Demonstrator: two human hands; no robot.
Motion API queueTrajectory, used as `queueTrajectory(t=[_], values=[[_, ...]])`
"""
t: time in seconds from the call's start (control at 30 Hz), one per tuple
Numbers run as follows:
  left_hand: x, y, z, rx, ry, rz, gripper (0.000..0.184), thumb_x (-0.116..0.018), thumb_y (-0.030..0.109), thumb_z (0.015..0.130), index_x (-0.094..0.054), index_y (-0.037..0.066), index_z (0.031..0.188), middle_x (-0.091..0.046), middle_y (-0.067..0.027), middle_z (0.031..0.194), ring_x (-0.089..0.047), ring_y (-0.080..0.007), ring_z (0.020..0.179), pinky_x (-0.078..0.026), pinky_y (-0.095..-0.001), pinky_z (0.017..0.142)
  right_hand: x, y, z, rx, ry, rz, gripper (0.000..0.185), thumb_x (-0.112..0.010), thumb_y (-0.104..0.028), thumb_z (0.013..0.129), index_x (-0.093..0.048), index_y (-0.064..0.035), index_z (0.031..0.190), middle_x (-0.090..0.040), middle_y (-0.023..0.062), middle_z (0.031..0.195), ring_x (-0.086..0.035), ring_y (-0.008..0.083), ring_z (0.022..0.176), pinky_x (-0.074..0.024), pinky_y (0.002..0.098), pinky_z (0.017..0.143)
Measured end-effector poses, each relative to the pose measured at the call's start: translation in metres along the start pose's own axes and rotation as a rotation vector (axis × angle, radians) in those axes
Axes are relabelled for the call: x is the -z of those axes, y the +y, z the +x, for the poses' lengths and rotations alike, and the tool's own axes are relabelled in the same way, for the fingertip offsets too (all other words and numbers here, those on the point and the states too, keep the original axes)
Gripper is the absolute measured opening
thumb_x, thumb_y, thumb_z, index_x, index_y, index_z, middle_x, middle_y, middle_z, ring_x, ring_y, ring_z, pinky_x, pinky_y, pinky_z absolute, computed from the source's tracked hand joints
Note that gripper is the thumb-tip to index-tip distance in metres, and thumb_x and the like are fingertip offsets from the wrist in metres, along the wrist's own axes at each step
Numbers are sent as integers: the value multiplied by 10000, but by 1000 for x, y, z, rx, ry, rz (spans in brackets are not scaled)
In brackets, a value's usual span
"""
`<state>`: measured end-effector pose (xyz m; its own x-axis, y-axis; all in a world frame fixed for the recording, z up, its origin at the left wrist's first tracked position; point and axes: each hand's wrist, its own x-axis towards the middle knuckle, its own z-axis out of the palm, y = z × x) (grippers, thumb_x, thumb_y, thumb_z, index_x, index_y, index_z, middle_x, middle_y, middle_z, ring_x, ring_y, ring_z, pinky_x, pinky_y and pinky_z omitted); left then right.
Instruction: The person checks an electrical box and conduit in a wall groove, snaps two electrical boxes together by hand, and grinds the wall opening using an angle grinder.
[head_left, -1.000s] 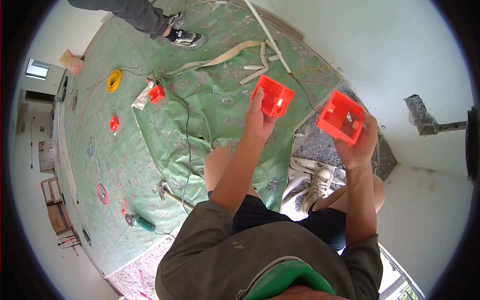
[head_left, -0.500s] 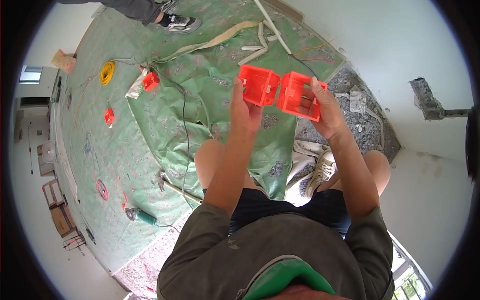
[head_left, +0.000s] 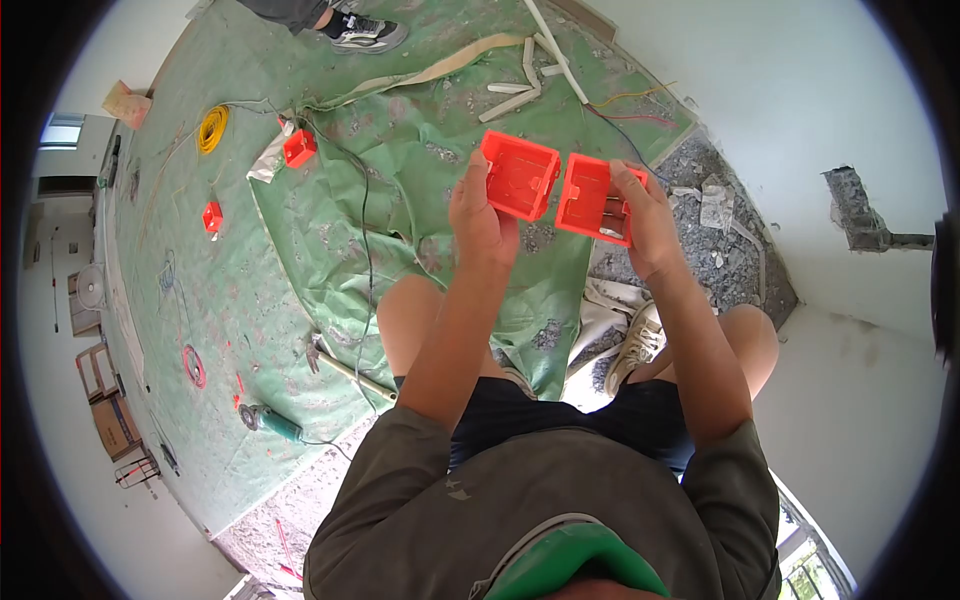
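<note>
Two red plastic electrical junction boxes are held up side by side over the green sheet, their open faces turned toward me. My left hand (head_left: 484, 210) grips the left junction box (head_left: 522, 178) by its outer side, thumb along the edge. The right junction box (head_left: 585, 195) is in my right hand (head_left: 650, 222), with the thumb on its upper corner and fingers showing through an opening in it. A narrow gap separates the two boxes. Part of each hand's fingers is hidden behind its box.
More red boxes (head_left: 299, 149) lie on the green sheet (head_left: 330, 250) at left, near a yellow cable coil (head_left: 212, 130). A hammer (head_left: 350, 372) and an angle grinder (head_left: 272, 423) lie at lower left. Rubble (head_left: 700, 170) borders the right wall. Another person's shoe (head_left: 368, 34) is at the top.
Both boxes have been tilted so their open faces turn more toward me. The gap between them has widened slightly. Both hands keep their hold.
</note>
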<state>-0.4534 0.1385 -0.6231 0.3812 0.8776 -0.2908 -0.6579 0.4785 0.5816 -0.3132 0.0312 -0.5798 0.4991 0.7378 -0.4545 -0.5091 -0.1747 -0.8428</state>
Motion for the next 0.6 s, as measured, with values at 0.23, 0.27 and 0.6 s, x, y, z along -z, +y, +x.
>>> queueTrajectory(t=[0.23, 0.27, 0.6], values=[[-11, -4, -7, -222, 109, 52, 184, -567, 191, 851, -491, 25, 867, -577, -61, 832, -568, -118, 751, -490, -257, 668, -2, 7, -1, -10, 33, 23, 403, -549, -344, 839, -463, -19, 1061, -561, 106, 928, -589, 177, 771, -483, 304, 687], [-11, -5, -8, -253, 115, 69, 179, -568, 181, 850, -482, 24, 855, -573, -57, 815, -562, -109, 739, -488, -247, 662, -2, 8, -2, -17, 26, 28, 408, -552, -346, 836, -463, -18, 1063, -562, 107, 926, -590, 179, 771, -483, 304, 690], [-10, -10, -11, -250, 100, 84, 166, -570, 168, 847, -485, 28, 870, -568, -53, 831, -555, -102, 737, -483, -237, 656, 3, 15, 6, -10, 26, 25, 426, -530, -357, 838, -438, -4, 1057, -580, 146, 905, -607, 218, 772, -487, 323, 703]])
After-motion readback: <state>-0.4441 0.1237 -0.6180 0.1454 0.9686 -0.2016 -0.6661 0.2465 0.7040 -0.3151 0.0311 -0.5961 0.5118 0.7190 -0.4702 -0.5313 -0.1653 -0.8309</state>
